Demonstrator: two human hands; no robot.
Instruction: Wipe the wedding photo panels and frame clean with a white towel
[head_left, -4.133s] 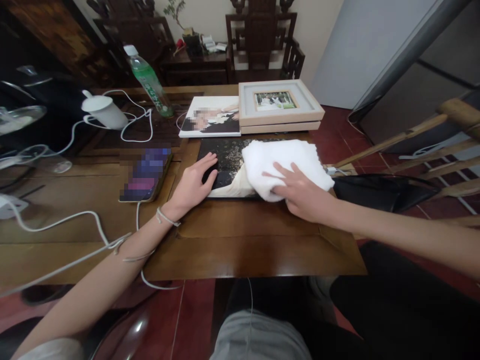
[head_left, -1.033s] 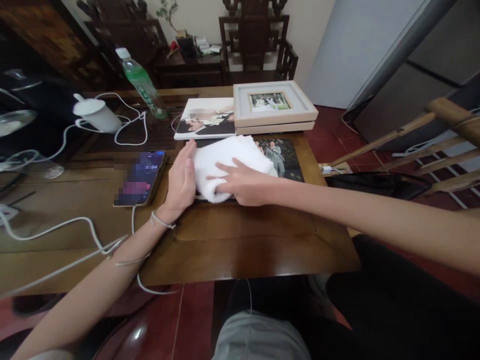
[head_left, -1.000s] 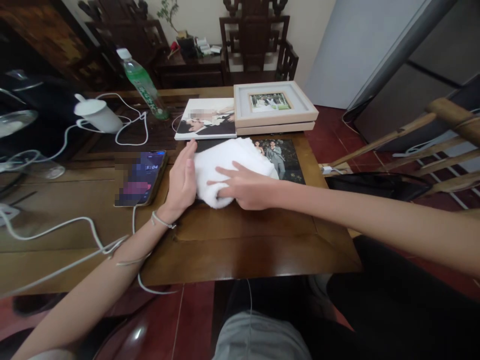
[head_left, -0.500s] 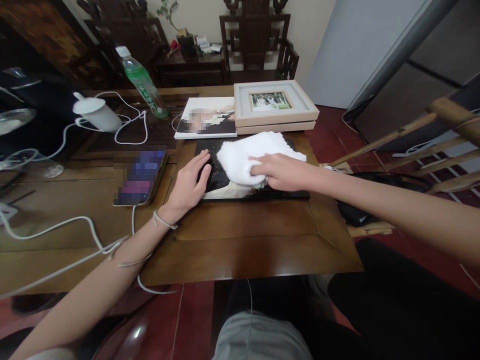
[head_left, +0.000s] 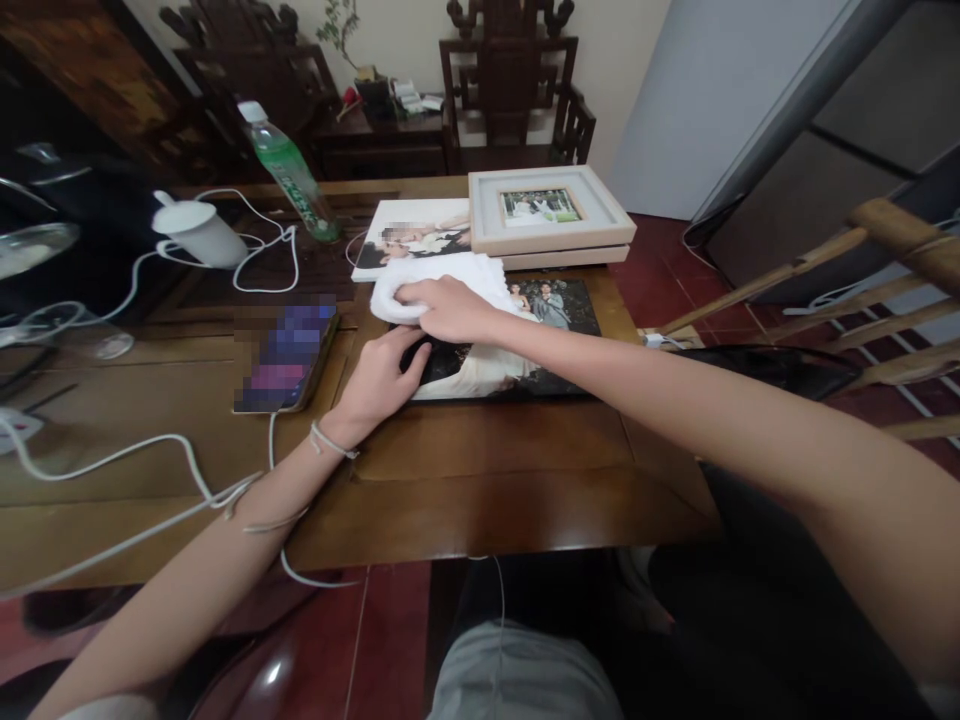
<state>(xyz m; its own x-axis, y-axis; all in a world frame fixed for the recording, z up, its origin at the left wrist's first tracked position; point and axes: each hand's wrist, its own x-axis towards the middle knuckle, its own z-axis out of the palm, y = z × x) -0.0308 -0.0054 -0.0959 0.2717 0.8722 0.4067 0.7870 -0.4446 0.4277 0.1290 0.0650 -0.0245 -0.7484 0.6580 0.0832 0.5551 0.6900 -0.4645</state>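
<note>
A dark wedding photo panel [head_left: 555,345] lies flat on the wooden table near its front right part. My left hand [head_left: 386,375] rests on the panel's left edge, fingers stretched out and thumb apart. Bunched under the fingers of my right hand [head_left: 454,308] is a white cloth [head_left: 480,272], pressed against the panel's upper left part. The cloth covers that corner and hides some of the left fingertips. My right forearm crosses over the panel's right half.
Behind the panel are a white photo album [head_left: 382,220] and stacked picture frames [head_left: 487,230]. To the left lie a phone [head_left: 289,355] and white cables [head_left: 169,437]. A green bottle [head_left: 289,175] and lidded white cup [head_left: 202,235] stand further back. A wooden chair [head_left: 892,235] is at right.
My right hand has slid the white cloth leftward across the panel, uncovering the couple printed on its right half. My left hand has stayed at the left edge.
</note>
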